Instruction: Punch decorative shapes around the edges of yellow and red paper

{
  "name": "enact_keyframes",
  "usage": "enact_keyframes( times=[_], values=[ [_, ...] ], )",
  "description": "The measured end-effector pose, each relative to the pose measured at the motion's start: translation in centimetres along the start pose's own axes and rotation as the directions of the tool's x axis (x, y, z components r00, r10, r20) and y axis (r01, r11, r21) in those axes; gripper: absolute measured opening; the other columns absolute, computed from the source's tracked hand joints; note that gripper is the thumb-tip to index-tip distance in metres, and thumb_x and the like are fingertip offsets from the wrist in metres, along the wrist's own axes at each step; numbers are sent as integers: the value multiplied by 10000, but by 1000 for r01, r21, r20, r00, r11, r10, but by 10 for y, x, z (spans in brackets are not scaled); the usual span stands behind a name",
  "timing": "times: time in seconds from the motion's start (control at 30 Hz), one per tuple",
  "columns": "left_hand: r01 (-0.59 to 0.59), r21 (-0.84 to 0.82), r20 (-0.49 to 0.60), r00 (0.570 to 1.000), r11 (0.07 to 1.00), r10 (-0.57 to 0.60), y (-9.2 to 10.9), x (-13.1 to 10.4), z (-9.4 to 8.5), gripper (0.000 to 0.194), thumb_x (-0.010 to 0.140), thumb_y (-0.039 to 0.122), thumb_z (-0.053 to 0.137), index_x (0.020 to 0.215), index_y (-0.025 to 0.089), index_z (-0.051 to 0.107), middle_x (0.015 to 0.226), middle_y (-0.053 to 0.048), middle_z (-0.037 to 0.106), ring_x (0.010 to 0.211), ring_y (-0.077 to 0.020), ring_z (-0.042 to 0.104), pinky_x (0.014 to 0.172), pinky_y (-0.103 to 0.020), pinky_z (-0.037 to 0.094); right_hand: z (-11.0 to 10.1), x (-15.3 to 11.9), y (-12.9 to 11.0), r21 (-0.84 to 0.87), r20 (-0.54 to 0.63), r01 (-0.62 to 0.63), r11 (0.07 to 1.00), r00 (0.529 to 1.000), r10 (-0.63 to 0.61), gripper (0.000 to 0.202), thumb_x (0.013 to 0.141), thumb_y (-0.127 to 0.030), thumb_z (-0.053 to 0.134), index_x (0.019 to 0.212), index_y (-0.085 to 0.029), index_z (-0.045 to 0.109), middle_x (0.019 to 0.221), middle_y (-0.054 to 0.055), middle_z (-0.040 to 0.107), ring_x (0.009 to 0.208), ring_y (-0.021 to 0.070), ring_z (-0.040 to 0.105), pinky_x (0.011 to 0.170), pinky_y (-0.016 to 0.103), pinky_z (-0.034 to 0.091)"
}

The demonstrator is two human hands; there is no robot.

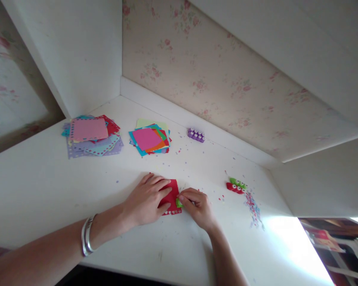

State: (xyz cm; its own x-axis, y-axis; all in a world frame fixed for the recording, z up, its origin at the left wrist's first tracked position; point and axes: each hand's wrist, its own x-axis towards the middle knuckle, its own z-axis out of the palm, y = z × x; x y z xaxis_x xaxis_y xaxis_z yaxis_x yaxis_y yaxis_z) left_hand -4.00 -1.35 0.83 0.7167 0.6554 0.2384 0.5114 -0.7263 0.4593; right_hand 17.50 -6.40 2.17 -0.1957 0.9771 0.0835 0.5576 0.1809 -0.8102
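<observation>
A sheet of red paper [174, 188] lies on the white table, with a row of punched holes along its near edge. My left hand [149, 198] rests over its left part, fingers spread and pressing it down. At the paper's right edge, my right hand [198, 206] grips a small green paper punch [179, 203] between thumb and fingers. Most of the punch is hidden by those fingers. I cannot tell whether it is pressed down.
Plain coloured sheets [147, 139] are piled beyond my hands, and punched sheets [89, 130] at the left. Purple punches [196, 135] stand near the wall. Red punches [235, 188] and green punches [238, 182] stand right, beside paper bits [253, 208].
</observation>
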Motion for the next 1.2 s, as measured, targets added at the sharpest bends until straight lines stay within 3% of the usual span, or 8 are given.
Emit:
enact_keyframes(
  times=[0.5, 0.73, 0.87, 1.03, 1.2],
  values=[
    [9, 15, 8, 1000, 1000, -9, 1, -1, 2, 317, 869, 361, 593, 1161, 242, 625, 1274, -49, 594, 1204, -266, 467, 1108, -482, 222, 9, -3, 2, -73, -41, -22, 997, 999, 19, 213, 941, -253, 549, 970, -271, 759, 1002, 43, 656, 882, 167, 637, 772, 282, 506],
    [5, 40, 13, 1000, 999, -6, 2, 0, 2, 336, 874, 373, 590, 1190, 263, 619, 1263, -44, 596, 1210, -261, 471, 1113, -474, 221, 10, -6, -7, -171, -52, 1, 985, 999, -10, 244, 943, -201, 527, 858, -234, 754, 977, 37, 658, 871, 157, 630, 799, 281, 484],
    [-12, 53, -1, 1000, 999, 12, 0, -1, 3, 345, 879, 383, 585, 1202, 267, 615, 1307, -50, 579, 1229, -261, 468, 1107, -478, 230, 9, -7, -10, -164, -43, 5, 987, 999, -12, 239, 949, -210, 521, 901, -248, 752, 966, 29, 664, 842, 152, 631, 775, 279, 484],
    [-19, 47, -11, 1000, 999, 20, -1, -1, 2, 341, 870, 390, 596, 1186, 267, 626, 1282, -54, 595, 1206, -259, 488, 1101, -479, 239, 4, -7, -8, -111, -27, -29, 993, 999, 26, 266, 958, -280, 513, 840, -236, 747, 935, 31, 673, 832, 157, 635, 769, 277, 493],
    [-12, 25, 16, 1000, 1000, 12, -1, -1, -1, 315, 870, 385, 590, 1158, 270, 640, 1279, -43, 597, 1206, -261, 485, 1107, -494, 219, -15, -15, 3, -117, -83, -115, 986, 991, 106, 258, 941, -347, 539, 845, -228, 746, 957, 48, 684, 848, 175, 645, 761, 286, 505]
  ],
)
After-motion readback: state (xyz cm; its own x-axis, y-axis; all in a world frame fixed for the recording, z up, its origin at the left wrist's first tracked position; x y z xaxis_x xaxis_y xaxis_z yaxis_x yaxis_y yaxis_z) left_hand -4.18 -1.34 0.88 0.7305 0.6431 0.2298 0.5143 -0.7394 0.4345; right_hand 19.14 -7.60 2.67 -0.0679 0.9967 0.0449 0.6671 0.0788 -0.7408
